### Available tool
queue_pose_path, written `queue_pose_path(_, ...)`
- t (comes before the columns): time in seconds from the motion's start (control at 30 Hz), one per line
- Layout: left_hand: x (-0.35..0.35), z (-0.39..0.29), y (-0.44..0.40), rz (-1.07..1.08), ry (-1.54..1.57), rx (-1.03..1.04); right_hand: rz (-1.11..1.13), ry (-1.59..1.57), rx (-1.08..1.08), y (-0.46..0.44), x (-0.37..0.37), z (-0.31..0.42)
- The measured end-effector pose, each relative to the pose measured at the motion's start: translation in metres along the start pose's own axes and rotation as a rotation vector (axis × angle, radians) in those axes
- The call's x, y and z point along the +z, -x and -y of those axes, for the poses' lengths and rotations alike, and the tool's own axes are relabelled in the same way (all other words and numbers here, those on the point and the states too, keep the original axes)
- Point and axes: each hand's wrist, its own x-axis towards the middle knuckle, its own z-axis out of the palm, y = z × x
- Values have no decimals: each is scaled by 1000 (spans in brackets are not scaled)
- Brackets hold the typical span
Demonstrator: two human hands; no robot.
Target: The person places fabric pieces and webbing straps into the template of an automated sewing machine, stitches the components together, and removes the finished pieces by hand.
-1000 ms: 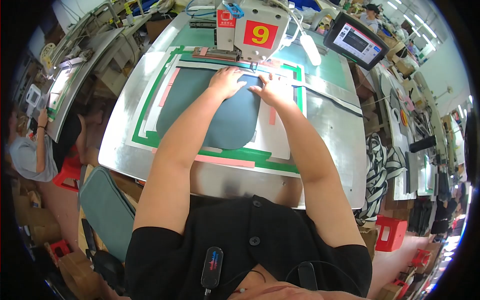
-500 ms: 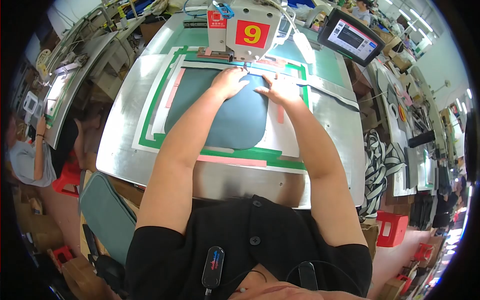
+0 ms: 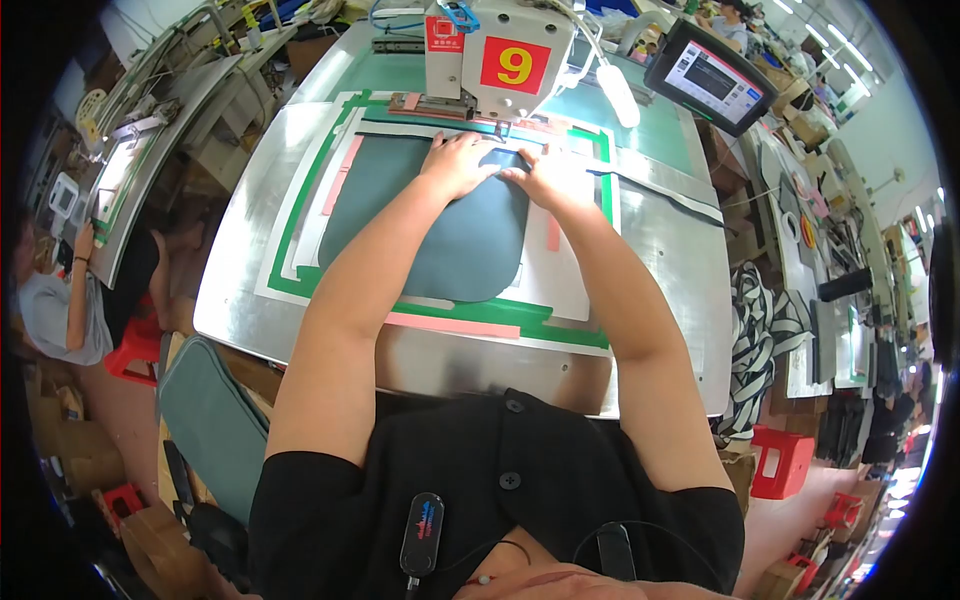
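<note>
A blue-grey fabric-like panel (image 3: 430,245) with rounded lower corners lies flat on a white template sheet (image 3: 570,275) edged with green tape. My left hand (image 3: 462,165) rests on the panel's upper edge, fingers stretched forward and thumb pointing right. Close beside it, my right hand (image 3: 555,180) lies at the upper right corner with its thumb apart from the fingers. Both hands press near a black-and-white strip (image 3: 665,192) that runs across the top and off to the right. Just beyond my fingertips is the sewing machine head (image 3: 505,65), marked with a 9.
A control screen (image 3: 710,77) stands at the back right of the metal table (image 3: 240,240). A white lamp (image 3: 618,95) hangs by the machine. More grey-green panels (image 3: 210,420) are stacked at lower left. Another person (image 3: 65,310) sits at a left-hand table; a red stool (image 3: 783,462) is at right.
My right hand has shifted slightly left, bringing its thumb closer to my left hand. The panel and template sit a little further left in view.
</note>
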Motion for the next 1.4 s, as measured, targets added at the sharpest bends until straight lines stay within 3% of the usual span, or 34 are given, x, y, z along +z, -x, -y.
queue_pose_path(0.13,1,-4,-2,17,-62,-41,16,-110,17,13,-18,9)
queue_pose_path(0.53,-3,-8,-4,36,-57,-13,-20,35,11,5,14,-12)
queue_pose_path(0.63,3,-5,0,-40,-29,12,-23,1,10,6,13,-10)
queue_pose_path(0.77,-2,-5,-2,20,11,-10,-36,-39,-5,5,14,-16)
queue_pose_path(0.83,0,1,-3,5,52,14,60,-118,39,8,5,-16)
queue_pose_path(0.97,-5,15,3,1,95,29,35,-93,60,9,2,-15)
queue_pose_path(1.03,-6,26,5,-13,64,15,71,-7,-43,-4,19,-27)
queue_pose_path(1.1,-8,36,9,-40,26,11,34,43,-64,2,19,-26)
queue_pose_path(1.17,-5,55,10,-60,17,27,-73,-24,49,9,4,-13)
queue_pose_path(1.4,-14,84,24,-196,-2,35,-120,-109,61,9,4,-14)
